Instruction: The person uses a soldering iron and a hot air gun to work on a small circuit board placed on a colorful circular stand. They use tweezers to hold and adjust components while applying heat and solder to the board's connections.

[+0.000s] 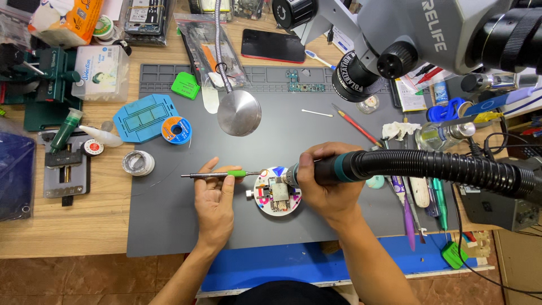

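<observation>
My left hand (214, 200) holds thin metal tweezers with a green grip (217, 175), their tip pointing right toward a round white fixture (276, 196). A small circuit board (278, 193) sits clamped on that fixture. My right hand (324, 189) grips the black and teal handle of a hot-air tool (339, 168), its nozzle aimed at the board from the right. A thick ribbed black hose (446, 166) runs from the handle off to the right.
A grey work mat (169, 226) covers the wooden bench. On it lie a solder spool (176, 129), a blue stencil plate (144, 117), a round metal lamp head (239, 112) and a red-handled tool (355, 125). Microscope (406, 34) overhangs top right. Hand tools (420, 200) lie right.
</observation>
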